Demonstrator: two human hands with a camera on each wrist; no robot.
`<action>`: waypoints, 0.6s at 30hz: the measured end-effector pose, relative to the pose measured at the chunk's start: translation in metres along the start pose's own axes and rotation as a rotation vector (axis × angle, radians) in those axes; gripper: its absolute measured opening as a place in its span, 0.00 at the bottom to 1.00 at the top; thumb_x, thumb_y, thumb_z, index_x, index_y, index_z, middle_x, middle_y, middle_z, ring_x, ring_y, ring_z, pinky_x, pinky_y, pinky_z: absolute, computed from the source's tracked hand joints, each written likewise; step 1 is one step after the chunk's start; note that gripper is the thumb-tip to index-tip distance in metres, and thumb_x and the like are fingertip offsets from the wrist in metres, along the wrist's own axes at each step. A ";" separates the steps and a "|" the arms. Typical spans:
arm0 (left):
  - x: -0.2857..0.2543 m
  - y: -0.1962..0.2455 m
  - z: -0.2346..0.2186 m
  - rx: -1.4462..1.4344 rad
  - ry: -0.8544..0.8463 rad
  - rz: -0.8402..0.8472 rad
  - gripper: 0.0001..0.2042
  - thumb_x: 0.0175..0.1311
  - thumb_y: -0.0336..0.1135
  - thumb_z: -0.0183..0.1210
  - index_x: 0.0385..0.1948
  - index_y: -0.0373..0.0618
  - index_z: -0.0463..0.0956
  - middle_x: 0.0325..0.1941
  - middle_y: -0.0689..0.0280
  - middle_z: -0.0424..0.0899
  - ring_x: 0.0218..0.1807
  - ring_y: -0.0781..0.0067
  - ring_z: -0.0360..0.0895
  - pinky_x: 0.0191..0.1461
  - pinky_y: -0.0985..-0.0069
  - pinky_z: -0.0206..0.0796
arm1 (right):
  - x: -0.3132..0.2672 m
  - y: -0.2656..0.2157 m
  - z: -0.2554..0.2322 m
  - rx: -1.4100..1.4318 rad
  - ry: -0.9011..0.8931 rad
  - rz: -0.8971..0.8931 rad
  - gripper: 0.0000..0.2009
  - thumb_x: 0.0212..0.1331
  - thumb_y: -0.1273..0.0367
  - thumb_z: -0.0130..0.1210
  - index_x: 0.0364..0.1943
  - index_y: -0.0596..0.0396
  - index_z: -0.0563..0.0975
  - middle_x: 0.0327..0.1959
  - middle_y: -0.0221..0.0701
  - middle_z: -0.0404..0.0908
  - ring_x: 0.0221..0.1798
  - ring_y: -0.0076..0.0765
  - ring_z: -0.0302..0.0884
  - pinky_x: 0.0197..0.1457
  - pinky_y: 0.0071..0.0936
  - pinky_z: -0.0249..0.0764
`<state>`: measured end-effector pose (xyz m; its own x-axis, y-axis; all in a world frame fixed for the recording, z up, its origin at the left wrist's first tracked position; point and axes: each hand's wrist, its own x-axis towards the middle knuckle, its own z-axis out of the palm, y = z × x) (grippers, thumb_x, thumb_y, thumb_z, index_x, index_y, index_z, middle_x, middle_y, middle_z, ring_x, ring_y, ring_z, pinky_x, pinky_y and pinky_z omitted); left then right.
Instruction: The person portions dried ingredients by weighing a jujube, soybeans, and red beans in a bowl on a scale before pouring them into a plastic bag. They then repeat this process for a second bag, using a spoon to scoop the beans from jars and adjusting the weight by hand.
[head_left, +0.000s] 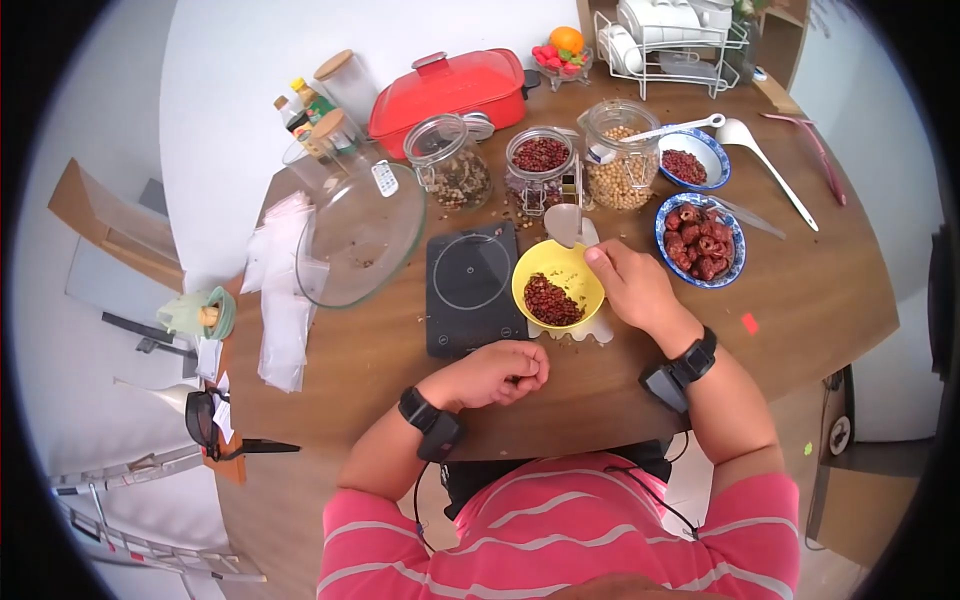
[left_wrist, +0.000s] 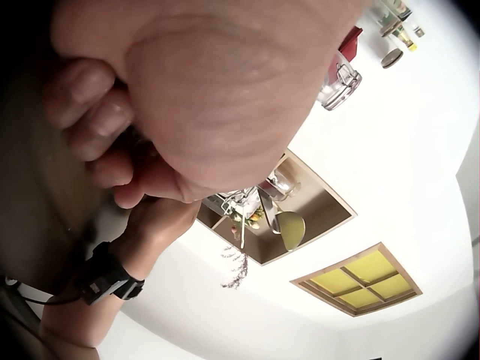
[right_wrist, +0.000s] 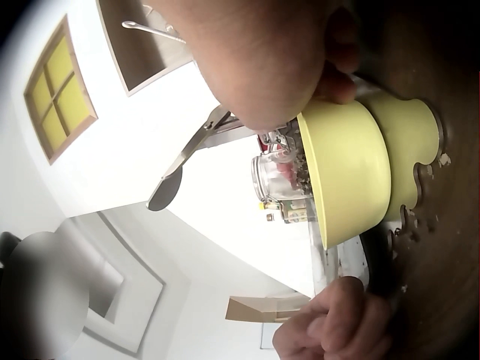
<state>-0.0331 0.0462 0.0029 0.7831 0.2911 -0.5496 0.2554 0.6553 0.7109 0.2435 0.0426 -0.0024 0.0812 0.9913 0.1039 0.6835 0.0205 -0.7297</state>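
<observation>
A yellow bowl (head_left: 540,262) (right_wrist: 349,172) stands on a scalloped mat beside a black hot plate (head_left: 470,285), with dark red beans (head_left: 553,300) gathered low in it. Over its far rim is the head of a metal spoon (head_left: 564,226) (right_wrist: 166,187), whose handle my right hand (head_left: 635,285) (right_wrist: 255,60) pinches at the bowl's right rim. My left hand (head_left: 495,375) (left_wrist: 217,82) (right_wrist: 334,322) rests near the table's front edge, left of the bowl, with its fingers curled in. Something small and dark shows between those fingers; what it is I cannot tell.
Behind the bowl stand glass jars (head_left: 541,160) of beans and a red cooker (head_left: 450,95). At the right are a blue-rimmed bowl of dried dates (head_left: 700,243), another with red beans (head_left: 684,167), and a white ladle (head_left: 768,170). A glass bowl (head_left: 360,240) and plastic bags (head_left: 285,320) lie left.
</observation>
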 end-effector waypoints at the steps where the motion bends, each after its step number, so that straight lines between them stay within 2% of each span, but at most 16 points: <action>1: -0.001 0.003 0.000 -0.012 -0.015 -0.012 0.09 0.76 0.34 0.48 0.36 0.42 0.74 0.25 0.75 0.66 0.21 0.88 0.54 0.22 0.85 0.44 | 0.000 0.000 -0.001 -0.023 -0.039 0.027 0.28 0.78 0.45 0.43 0.50 0.56 0.82 0.38 0.52 0.88 0.46 0.63 0.86 0.53 0.55 0.78; 4: -0.011 0.020 0.007 0.030 0.032 0.035 0.13 0.79 0.38 0.47 0.34 0.42 0.73 0.24 0.75 0.65 0.20 0.88 0.54 0.21 0.85 0.43 | 0.001 0.001 0.000 -0.059 -0.061 0.037 0.29 0.78 0.45 0.41 0.50 0.57 0.82 0.38 0.51 0.88 0.46 0.63 0.86 0.53 0.55 0.78; 6: -0.021 0.040 -0.001 0.093 0.010 0.064 0.18 0.82 0.45 0.48 0.33 0.42 0.74 0.23 0.76 0.64 0.20 0.88 0.54 0.21 0.85 0.43 | 0.001 0.001 -0.002 -0.051 -0.070 0.026 0.29 0.78 0.44 0.41 0.50 0.57 0.82 0.38 0.51 0.88 0.47 0.63 0.86 0.54 0.55 0.78; 7: -0.028 0.055 -0.005 0.122 0.054 0.087 0.21 0.83 0.49 0.48 0.32 0.42 0.75 0.22 0.75 0.64 0.20 0.88 0.55 0.21 0.85 0.43 | 0.000 0.001 -0.002 -0.050 -0.077 0.021 0.30 0.78 0.44 0.41 0.50 0.57 0.82 0.38 0.51 0.88 0.47 0.62 0.86 0.54 0.55 0.78; 8: -0.035 0.075 -0.009 0.138 0.139 0.088 0.22 0.83 0.51 0.47 0.33 0.42 0.75 0.21 0.75 0.64 0.20 0.88 0.56 0.20 0.85 0.45 | 0.000 0.002 -0.001 -0.038 -0.075 0.021 0.30 0.78 0.44 0.41 0.50 0.57 0.82 0.38 0.51 0.88 0.47 0.62 0.86 0.54 0.55 0.78; 9: -0.044 0.102 -0.010 0.271 0.244 0.130 0.22 0.84 0.51 0.47 0.32 0.43 0.75 0.21 0.75 0.65 0.20 0.88 0.56 0.20 0.86 0.46 | 0.001 0.003 0.000 -0.046 -0.079 0.018 0.30 0.78 0.44 0.41 0.50 0.58 0.82 0.38 0.51 0.88 0.47 0.62 0.86 0.54 0.55 0.78; 10: -0.049 0.124 -0.013 0.340 0.327 0.216 0.22 0.83 0.53 0.47 0.32 0.47 0.75 0.21 0.76 0.68 0.19 0.88 0.58 0.19 0.86 0.46 | 0.001 0.004 0.000 -0.056 -0.082 0.015 0.30 0.78 0.44 0.42 0.49 0.58 0.82 0.38 0.51 0.88 0.46 0.62 0.86 0.54 0.55 0.78; 11: -0.052 0.150 -0.009 0.438 0.626 0.247 0.22 0.83 0.54 0.48 0.30 0.50 0.75 0.21 0.78 0.69 0.18 0.89 0.59 0.19 0.86 0.46 | 0.001 0.004 -0.001 -0.051 -0.076 0.016 0.30 0.78 0.44 0.42 0.49 0.58 0.82 0.38 0.51 0.88 0.46 0.62 0.86 0.54 0.55 0.78; 12: -0.050 0.174 -0.033 0.521 0.621 0.371 0.21 0.83 0.54 0.48 0.30 0.52 0.75 0.20 0.78 0.69 0.18 0.88 0.61 0.19 0.85 0.46 | 0.001 0.004 -0.002 -0.052 -0.080 0.016 0.30 0.78 0.44 0.42 0.49 0.59 0.82 0.37 0.51 0.88 0.46 0.62 0.86 0.54 0.54 0.78; 13: -0.043 0.199 -0.039 0.599 0.773 0.438 0.20 0.82 0.54 0.48 0.29 0.53 0.74 0.20 0.79 0.68 0.18 0.89 0.59 0.18 0.84 0.45 | 0.000 0.003 -0.002 -0.054 -0.084 0.018 0.30 0.78 0.44 0.42 0.49 0.59 0.82 0.37 0.50 0.88 0.46 0.62 0.86 0.53 0.54 0.78; 15: -0.030 0.244 -0.077 0.926 1.020 0.550 0.26 0.78 0.58 0.51 0.32 0.42 0.81 0.27 0.63 0.82 0.29 0.70 0.77 0.33 0.70 0.66 | 0.001 0.003 -0.002 -0.057 -0.085 0.014 0.30 0.78 0.45 0.42 0.49 0.59 0.82 0.37 0.50 0.88 0.46 0.61 0.86 0.53 0.54 0.78; 16: -0.024 0.252 -0.080 0.932 1.012 0.552 0.26 0.78 0.58 0.51 0.32 0.42 0.81 0.27 0.63 0.82 0.29 0.70 0.77 0.33 0.70 0.66 | 0.001 0.003 -0.002 -0.062 -0.089 0.011 0.29 0.78 0.45 0.42 0.48 0.59 0.82 0.37 0.50 0.88 0.45 0.61 0.86 0.52 0.54 0.79; 18: -0.003 0.266 -0.084 1.271 1.307 0.638 0.29 0.76 0.60 0.51 0.39 0.36 0.83 0.37 0.51 0.87 0.44 0.53 0.84 0.51 0.62 0.71 | -0.001 -0.002 -0.004 -0.082 -0.090 0.012 0.29 0.78 0.45 0.42 0.48 0.59 0.82 0.37 0.50 0.88 0.45 0.60 0.86 0.52 0.54 0.79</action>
<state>-0.0151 0.2783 0.1562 0.2226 0.9012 0.3717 0.8184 -0.3800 0.4310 0.2451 0.0410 0.0014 0.0268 0.9992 0.0313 0.7400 0.0012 -0.6726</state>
